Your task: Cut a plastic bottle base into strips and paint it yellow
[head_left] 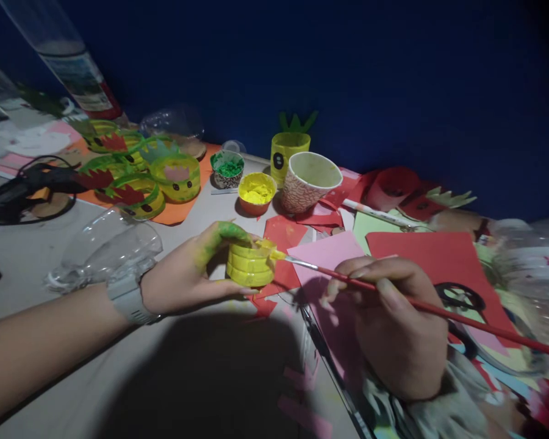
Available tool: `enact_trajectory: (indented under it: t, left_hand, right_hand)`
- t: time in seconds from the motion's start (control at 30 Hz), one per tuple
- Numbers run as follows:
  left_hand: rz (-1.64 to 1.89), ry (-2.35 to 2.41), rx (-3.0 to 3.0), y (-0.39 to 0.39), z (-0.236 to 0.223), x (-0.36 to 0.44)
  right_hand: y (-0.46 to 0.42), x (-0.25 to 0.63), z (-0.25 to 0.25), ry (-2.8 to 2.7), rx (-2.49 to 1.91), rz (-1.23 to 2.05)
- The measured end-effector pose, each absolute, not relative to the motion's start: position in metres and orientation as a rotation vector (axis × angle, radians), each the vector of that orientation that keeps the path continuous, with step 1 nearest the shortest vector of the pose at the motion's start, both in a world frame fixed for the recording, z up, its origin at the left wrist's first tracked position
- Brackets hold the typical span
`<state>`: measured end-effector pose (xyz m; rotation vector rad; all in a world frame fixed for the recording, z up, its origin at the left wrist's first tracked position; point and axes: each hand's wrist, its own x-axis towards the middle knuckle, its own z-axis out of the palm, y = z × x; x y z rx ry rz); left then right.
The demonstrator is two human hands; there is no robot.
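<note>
My left hand [185,268], smeared with green and yellow paint, is closed around a small ribbed plastic cup [251,266] coated in yellow, perhaps a cut bottle piece. A red-handled paintbrush [348,279] is pinched in my right hand [398,317]. Its yellow-loaded bristles touch the upper right rim of the cup. Just beyond the cup stand a small tub of yellow paint [257,190] and a tub of green paint [229,168]. To their right a patterned paper cup [304,186] leans to one side.
Several yellow painted cups with paper leaves [178,174] sit on orange paper at the left. Another yellow cup [279,152] stands at the back. Clear plastic bottle pieces [119,244] lie near my left wrist. Coloured paper [421,256] and black-handled scissors [462,296] are at the right.
</note>
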<state>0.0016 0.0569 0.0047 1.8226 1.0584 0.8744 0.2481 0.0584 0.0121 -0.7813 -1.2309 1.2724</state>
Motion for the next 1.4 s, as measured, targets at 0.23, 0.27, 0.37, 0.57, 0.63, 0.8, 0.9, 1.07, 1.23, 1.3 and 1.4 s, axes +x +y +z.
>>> enact_trajectory:
  t: [0.23, 0.27, 0.37, 0.57, 0.63, 0.8, 0.9, 1.07, 1.23, 1.3, 1.4]
  left_hand:
    - [0.825, 1.135, 2.012, 0.058, 0.002, -0.002]
    - [0.828, 1.14, 2.005, 0.058, 0.002, -0.002]
    - [0.86, 1.119, 1.979, 0.058, 0.002, -0.002]
    - [0.856, 1.107, 1.984, 0.058, 0.004, -0.001]
    - [0.839, 1.112, 2.024, 0.059, 0.005, -0.002]
    - [0.804, 1.155, 2.073, 0.059, 0.001, -0.004]
    - [0.802, 1.196, 2.025, 0.058, -0.002, -0.005]
    - [0.798, 1.231, 1.905, 0.057, -0.002, -0.004]
    - [0.773, 1.214, 1.923, 0.057, -0.001, -0.005]
    - [0.777, 1.205, 1.933, 0.057, -0.001, -0.005]
    - [0.809, 1.218, 1.9, 0.057, -0.001, -0.003]
  right_hand:
    - [0.048, 0.251, 0.002, -1.434, -0.824, 1.255]
    - [0.049, 0.251, 0.001, -1.44, -0.846, 1.233]
    - [0.053, 0.252, 0.0, -1.436, -0.913, 1.194]
    - [0.056, 0.252, 0.004, -1.316, -0.786, 1.17]
    - [0.054, 0.252, 0.005, -1.326, -0.718, 1.194]
    - [0.048, 0.251, 0.0, -1.449, -0.824, 1.225]
    - [0.051, 0.251, -0.001, -1.432, -0.899, 1.198]
    - [0.055, 0.252, 0.001, -1.374, -0.96, 1.13]
    - [0.047, 0.25, 0.002, -1.369, -0.814, 1.174]
    - [0.045, 0.25, 0.002, -1.465, -0.833, 1.175]
    - [0.047, 0.249, 0.002, -1.488, -0.945, 1.098]
